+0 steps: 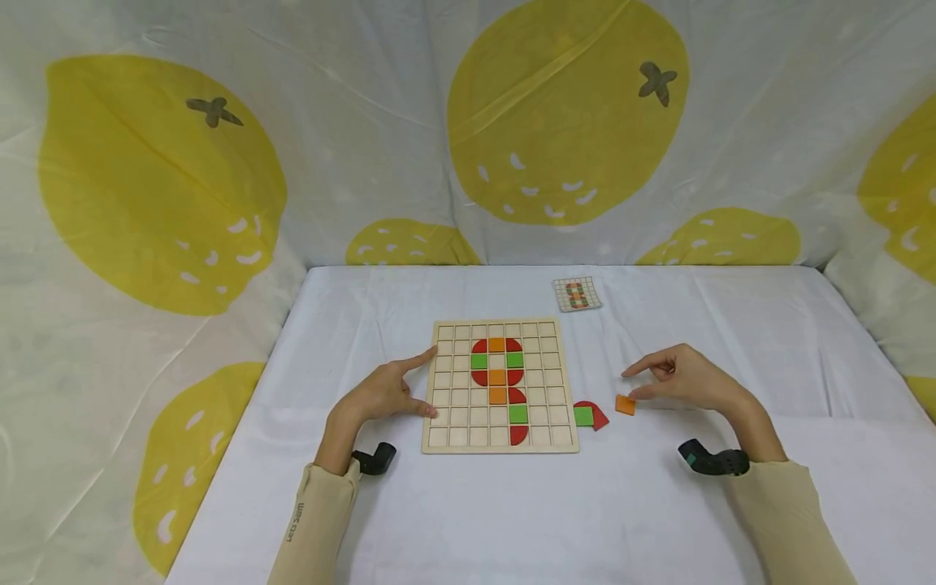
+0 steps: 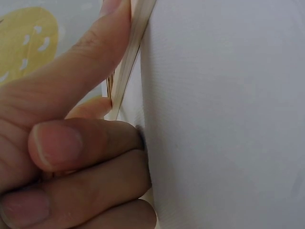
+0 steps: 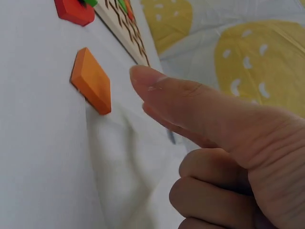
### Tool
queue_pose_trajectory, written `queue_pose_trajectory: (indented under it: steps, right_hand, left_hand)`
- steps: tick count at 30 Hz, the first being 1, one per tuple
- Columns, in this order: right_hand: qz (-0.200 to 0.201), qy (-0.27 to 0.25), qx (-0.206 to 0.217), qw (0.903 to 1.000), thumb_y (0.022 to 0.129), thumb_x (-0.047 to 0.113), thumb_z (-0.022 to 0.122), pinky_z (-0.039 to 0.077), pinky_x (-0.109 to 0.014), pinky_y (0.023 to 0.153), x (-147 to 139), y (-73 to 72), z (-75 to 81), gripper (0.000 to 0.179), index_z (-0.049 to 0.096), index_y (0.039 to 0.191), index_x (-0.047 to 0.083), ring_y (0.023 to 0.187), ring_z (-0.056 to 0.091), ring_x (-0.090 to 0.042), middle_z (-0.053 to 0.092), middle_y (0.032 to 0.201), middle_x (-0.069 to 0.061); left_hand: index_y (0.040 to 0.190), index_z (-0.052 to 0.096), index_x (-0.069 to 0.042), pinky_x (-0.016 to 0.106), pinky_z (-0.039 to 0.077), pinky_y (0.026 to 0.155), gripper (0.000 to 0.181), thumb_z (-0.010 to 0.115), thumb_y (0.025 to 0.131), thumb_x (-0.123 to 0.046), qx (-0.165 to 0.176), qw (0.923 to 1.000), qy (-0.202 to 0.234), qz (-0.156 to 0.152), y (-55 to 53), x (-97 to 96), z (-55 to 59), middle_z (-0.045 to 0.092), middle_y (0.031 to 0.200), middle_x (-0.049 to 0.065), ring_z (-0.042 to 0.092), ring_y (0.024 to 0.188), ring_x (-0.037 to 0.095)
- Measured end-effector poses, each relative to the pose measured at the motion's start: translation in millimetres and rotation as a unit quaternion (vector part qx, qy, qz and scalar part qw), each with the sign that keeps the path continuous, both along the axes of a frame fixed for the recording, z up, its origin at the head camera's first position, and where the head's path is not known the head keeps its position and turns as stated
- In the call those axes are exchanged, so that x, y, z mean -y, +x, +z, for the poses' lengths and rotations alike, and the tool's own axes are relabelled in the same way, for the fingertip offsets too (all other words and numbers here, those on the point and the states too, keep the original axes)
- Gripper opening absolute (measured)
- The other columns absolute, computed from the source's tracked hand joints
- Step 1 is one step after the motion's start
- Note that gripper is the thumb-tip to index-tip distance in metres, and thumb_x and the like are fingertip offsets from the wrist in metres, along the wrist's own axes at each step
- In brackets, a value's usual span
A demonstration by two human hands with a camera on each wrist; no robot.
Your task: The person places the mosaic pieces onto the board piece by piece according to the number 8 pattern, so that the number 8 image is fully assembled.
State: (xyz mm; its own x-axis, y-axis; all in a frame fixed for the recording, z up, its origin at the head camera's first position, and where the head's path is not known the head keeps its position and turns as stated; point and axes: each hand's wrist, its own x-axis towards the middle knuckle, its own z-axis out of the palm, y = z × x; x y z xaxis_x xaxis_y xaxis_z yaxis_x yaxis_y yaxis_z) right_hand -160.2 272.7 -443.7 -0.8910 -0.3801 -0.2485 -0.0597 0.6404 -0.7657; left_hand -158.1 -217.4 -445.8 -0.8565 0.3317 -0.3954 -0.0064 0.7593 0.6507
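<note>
A wooden grid board [image 1: 457, 418] lies on the white cloth. Red quarter-round, orange square and green square pieces fill some of its cells in a curving figure. My left hand [image 1: 380, 394] rests at the board's left side, thumb and index finger spread apart and touching the edge; its other fingers curl on the cloth in the left wrist view. To the right of the board, my right hand [image 1: 687, 378] hovers beside a loose orange square [image 1: 625, 405]. Its thumb and index finger are extended with a gap between them, and the orange square [image 3: 91, 82] lies just past the thumb tip.
Between the board and the orange square lie a loose green square [image 1: 583, 417] and red pieces [image 1: 600, 416], close together. Behind the board is a small card [image 1: 578, 294] printed with a grid and a coloured figure. A lemon-patterned cloth [image 1: 366, 162] hangs behind the table.
</note>
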Motion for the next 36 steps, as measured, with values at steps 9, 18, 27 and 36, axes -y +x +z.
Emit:
queue_pose_trajectory:
  steps: [9, 18, 27, 36]
  right_hand:
    - [0.045, 0.021, 0.037, 0.9981, 0.075, 0.023, 0.092, 0.029, -0.026, 0.062, 1.8, -0.5, -6.9, 0.03, 0.079, 0.1, 0.014, 0.064, 0.036, -0.008, 0.032, 0.063, 0.005]
    - [0.011, 0.027, -0.014, 0.9995, 0.078, 0.022, 0.091, 0.028, -0.026, 0.059, 4.8, -2.1, -15.1, 0.026, 0.081, 0.102, 0.018, 0.061, 0.033, -0.007, 0.03, 0.062, 0.006]
    - [-0.019, 0.031, -0.029, 0.9989, 0.078, 0.02, 0.091, 0.025, -0.025, 0.054, 7.2, -2.9, -12.7, 0.024, 0.083, 0.1, 0.016, 0.058, 0.03, -0.007, 0.03, 0.061, 0.006]
    - [-0.038, -0.038, -0.043, 0.9976, 0.079, 0.026, 0.091, 0.024, -0.026, 0.053, 53.7, 7.0, 3.1, 0.03, 0.082, 0.105, 0.014, 0.058, 0.024, -0.008, 0.024, 0.062, 0.005]
  left_hand:
    - [0.164, 0.028, -0.033, 0.026, 0.033, 0.056, 0.111, 0.093, 0.074, -0.037, 0.003, 1.0, 0.006, 0.002, -0.5, 0.4, -0.8, 0.035, 0.057, -0.006, 0.032, 0.053, 0.01]
    - [0.164, 0.029, -0.034, 0.026, 0.033, 0.056, 0.112, 0.094, 0.073, -0.037, 0.008, 0.9999, 0.004, 0.009, -0.3, -0.5, -0.6, 0.035, 0.057, -0.006, 0.033, 0.053, 0.011]
    - [0.164, 0.028, -0.033, 0.027, 0.035, 0.057, 0.111, 0.094, 0.074, -0.037, 0.007, 1.0, 0.003, 0.006, 0.1, -0.6, -0.1, 0.038, 0.057, -0.005, 0.034, 0.053, 0.011]
    - [0.165, 0.027, -0.031, 0.026, 0.034, 0.057, 0.112, 0.093, 0.074, -0.037, 0.001, 1.0, -0.001, -0.003, -0.3, 0.4, 1.4, 0.035, 0.057, -0.006, 0.033, 0.054, 0.01]
